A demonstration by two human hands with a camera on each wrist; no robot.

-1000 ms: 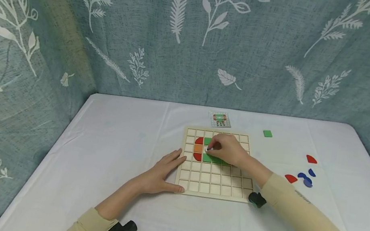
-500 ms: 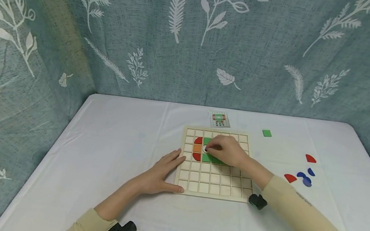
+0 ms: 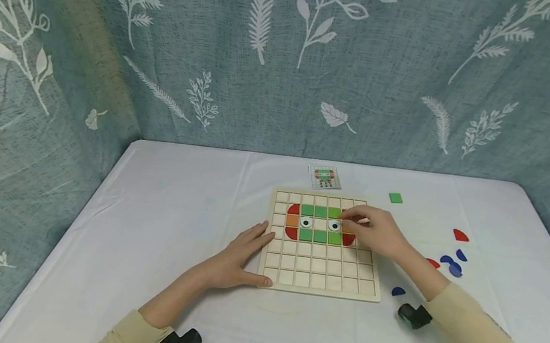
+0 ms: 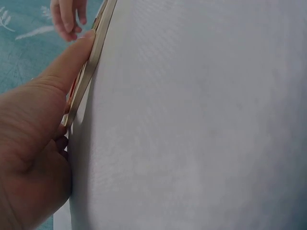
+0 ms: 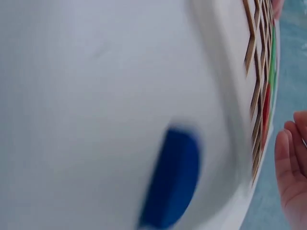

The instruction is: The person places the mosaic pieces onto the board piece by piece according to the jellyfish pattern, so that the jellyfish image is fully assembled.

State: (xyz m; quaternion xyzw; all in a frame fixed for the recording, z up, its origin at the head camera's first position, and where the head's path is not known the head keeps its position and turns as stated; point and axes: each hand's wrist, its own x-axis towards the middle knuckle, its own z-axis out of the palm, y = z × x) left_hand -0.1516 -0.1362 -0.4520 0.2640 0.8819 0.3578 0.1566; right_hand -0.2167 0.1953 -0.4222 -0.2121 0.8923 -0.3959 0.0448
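Note:
My left hand (image 3: 239, 253) rests along the left side of the wooden grid board (image 3: 292, 277), fingers spread on its edge and thumb at the near corner. In the left wrist view, the thumb (image 4: 72, 60) lies against the board's rim. Over the right part of the board hovers my right hand (image 3: 376, 231), fingers loosely extended and holding nothing. Two round eye pieces sit in the grid: a left one (image 3: 306, 222) and a right one (image 3: 334, 225). Green squares (image 3: 320, 237), red quarter-circles (image 3: 291, 233) and an orange square (image 3: 292, 220) surround them. My right fingers partly hide the right-hand pieces.
Behind the board lies a picture card (image 3: 325, 177). A green square (image 3: 395, 198), red quarter-circles (image 3: 461, 235) and several blue half-circles (image 3: 455, 269) lie to the right. Another blue half-circle (image 3: 398, 292) is by the near right corner, large in the right wrist view.
My right hand has let go of the left eye piece, now flat in its cell, and has moved right, uncovering both eyes and the green squares. The left hand has stayed put.

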